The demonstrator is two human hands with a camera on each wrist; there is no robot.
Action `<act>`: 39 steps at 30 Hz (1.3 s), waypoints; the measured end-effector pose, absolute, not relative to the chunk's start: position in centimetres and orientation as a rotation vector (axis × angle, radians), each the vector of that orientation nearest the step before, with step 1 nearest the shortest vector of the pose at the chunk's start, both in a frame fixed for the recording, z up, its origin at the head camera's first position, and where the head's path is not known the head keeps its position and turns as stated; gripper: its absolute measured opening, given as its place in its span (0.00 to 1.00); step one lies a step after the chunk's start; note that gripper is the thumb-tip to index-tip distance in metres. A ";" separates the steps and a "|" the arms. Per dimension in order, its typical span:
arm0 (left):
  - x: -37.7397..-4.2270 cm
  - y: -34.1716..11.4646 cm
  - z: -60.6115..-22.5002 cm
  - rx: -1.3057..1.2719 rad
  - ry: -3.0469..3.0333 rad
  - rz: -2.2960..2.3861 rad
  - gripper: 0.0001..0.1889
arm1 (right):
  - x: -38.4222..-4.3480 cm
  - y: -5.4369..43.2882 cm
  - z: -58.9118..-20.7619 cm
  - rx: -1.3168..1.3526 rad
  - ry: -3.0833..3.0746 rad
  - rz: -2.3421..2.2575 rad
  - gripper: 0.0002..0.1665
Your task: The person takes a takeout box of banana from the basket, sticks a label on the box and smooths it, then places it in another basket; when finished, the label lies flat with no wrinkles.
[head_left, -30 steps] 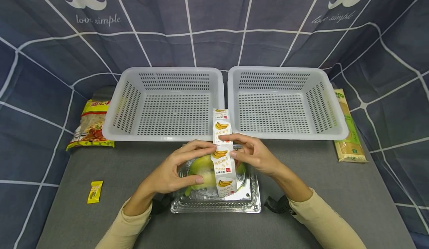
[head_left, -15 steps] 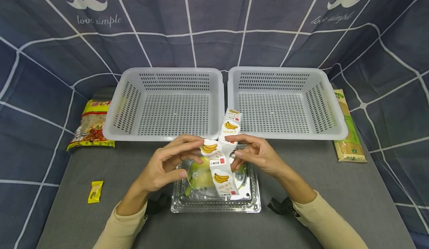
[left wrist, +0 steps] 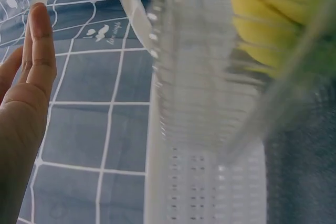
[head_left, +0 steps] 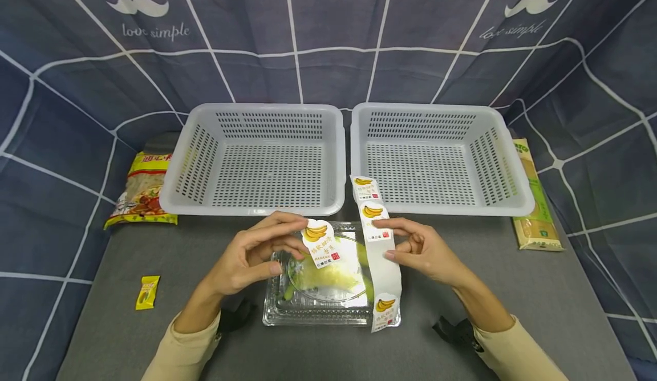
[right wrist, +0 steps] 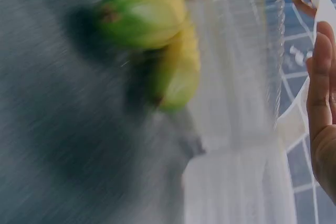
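My left hand (head_left: 241, 258) holds a single white sticker (head_left: 320, 245) with a banana picture at its index and middle fingertips, thumb apart from it. In my right hand (head_left: 423, 252), thumb and index finger pinch a long label strip (head_left: 384, 267), with banana stickers at its upper and lower parts and bare white backing between. A clear plastic clamshell box (head_left: 318, 317) lies under both hands, its lid shut. Inside are yellow fruits (head_left: 323, 277) with green ends, which the right wrist view shows as green tips (right wrist: 139, 19). The strip overlaps the box's right side.
Two white perforated baskets (head_left: 251, 210) (head_left: 443, 207) stand side by side behind the box. A yellow-and-red food bag (head_left: 146, 190) lies at left, and a green-and-tan packet (head_left: 536, 204) at right. A small yellow wrapped packet (head_left: 147, 292) is on the grey table.
One banana sticker has come off the strip and is now at the left fingertips. The right hand has moved right with the strip, exposing bare backing.
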State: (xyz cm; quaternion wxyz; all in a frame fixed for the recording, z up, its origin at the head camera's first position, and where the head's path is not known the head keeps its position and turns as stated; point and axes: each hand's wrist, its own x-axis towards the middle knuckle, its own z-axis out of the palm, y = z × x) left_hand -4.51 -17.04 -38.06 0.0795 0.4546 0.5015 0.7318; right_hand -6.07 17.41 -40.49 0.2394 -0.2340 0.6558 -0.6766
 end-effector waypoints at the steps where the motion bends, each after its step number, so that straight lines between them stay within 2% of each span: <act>1: -4.5 -17.2 -38.2 1.353 1.503 2.183 0.28 | -5.8 18.0 -40.9 -0.631 1.785 -1.852 0.33; 6: -4.4 -17.8 -39.1 1.328 1.518 2.150 0.28 | -4.7 21.0 -43.0 -0.592 1.762 -1.853 0.43; 17: -4.7 -18.6 -40.2 1.289 1.556 2.040 0.30 | -2.9 25.1 -46.9 -0.531 1.756 -1.702 0.51; 28: -4.7 -18.7 -40.6 1.233 1.532 2.000 0.29 | -2.8 25.6 -48.3 -0.567 1.700 -1.630 0.53; 39: -4.5 -18.7 -40.7 1.155 1.528 1.944 0.31 | -2.7 25.9 -47.4 -0.694 2.041 -1.524 0.43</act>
